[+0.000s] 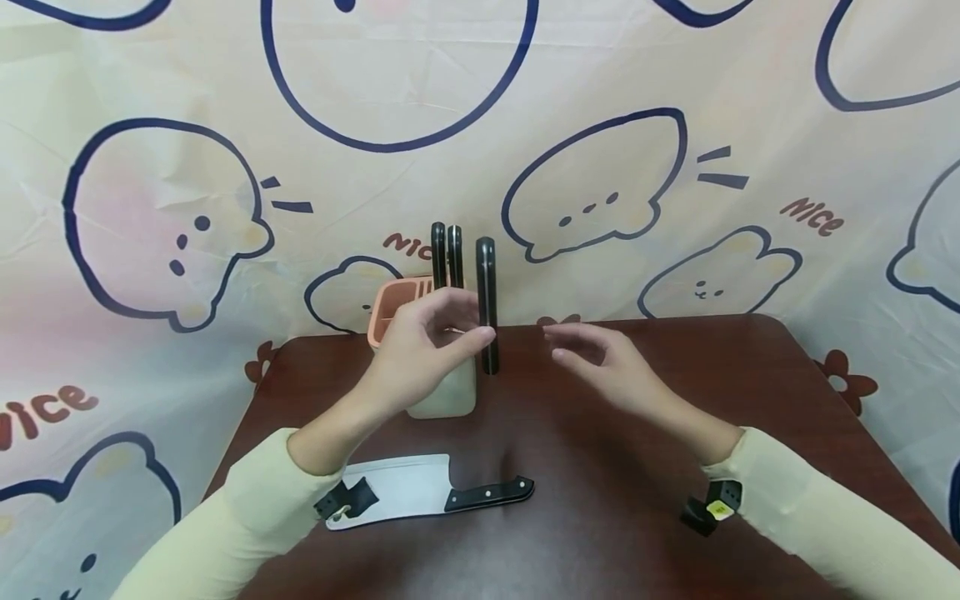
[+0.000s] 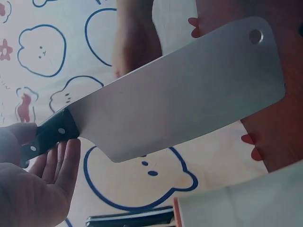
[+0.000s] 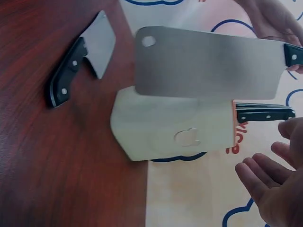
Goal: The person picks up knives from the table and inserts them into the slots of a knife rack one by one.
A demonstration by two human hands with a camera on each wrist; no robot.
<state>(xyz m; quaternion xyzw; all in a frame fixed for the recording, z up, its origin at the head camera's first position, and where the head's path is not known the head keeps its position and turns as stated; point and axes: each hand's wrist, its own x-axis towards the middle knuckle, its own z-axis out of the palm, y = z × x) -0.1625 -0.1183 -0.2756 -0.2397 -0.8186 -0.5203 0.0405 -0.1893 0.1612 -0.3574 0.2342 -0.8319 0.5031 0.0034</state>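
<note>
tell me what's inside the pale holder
At least two black handles stick up out of the holder. Whatever they're attached to is hidden by its walls, and the left hand covers part of its opening in the head view.

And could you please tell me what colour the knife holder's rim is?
The knife holder's rim is salmon-orange; it shows best in the head view.

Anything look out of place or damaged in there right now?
One thing: a loose cleaver lies on the table, on the near side of the knife holder, while other knives stand inside it. The left hand grips another cleaver. I see no spill or damage.
</note>
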